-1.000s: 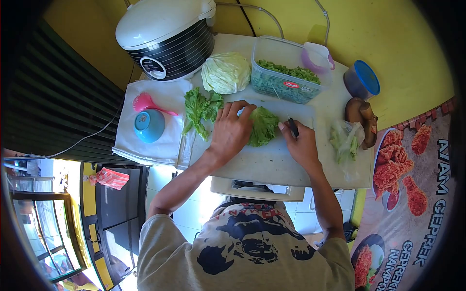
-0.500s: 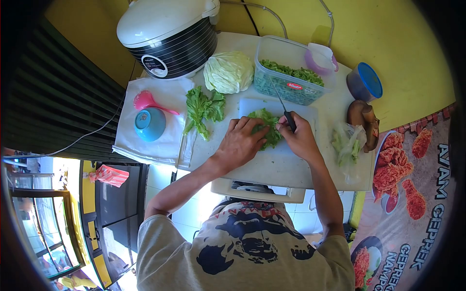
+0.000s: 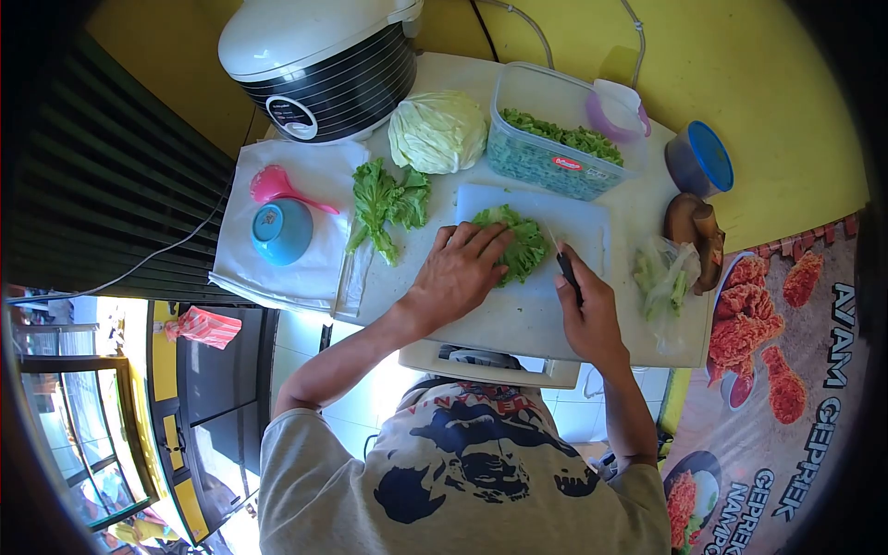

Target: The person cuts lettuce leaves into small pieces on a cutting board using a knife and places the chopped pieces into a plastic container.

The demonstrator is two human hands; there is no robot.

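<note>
A bunch of leafy green lettuce point(image 3: 525, 250) lies on the white cutting board point(image 3: 583, 222). My left hand point(image 3: 460, 273) presses down over its left side, fingers curled on the leaves and partly hiding them. In my right hand point(image 3: 589, 310) is a knife point(image 3: 567, 274) with a black handle, its thin blade pointing away from me just right of the lettuce. Behind the board stands a clear plastic container point(image 3: 555, 176) with cut lettuce inside. More lettuce leaves point(image 3: 388, 203) rest on the table to the left, in front of a pale cabbage point(image 3: 437, 132).
A rice cooker point(image 3: 319, 83) stands at the back left. Before it are a blue bowl point(image 3: 282, 233) turned upside down and a pink ladle point(image 3: 273, 185). On the right are a plastic bag of stems point(image 3: 664, 282), a brown wooden object point(image 3: 689, 227) and a blue-lidded tub point(image 3: 700, 159).
My right hand has drawn the knife back and to the right, away from the lettuce it was touching. My left hand stays on the leaves, which look more spread.
</note>
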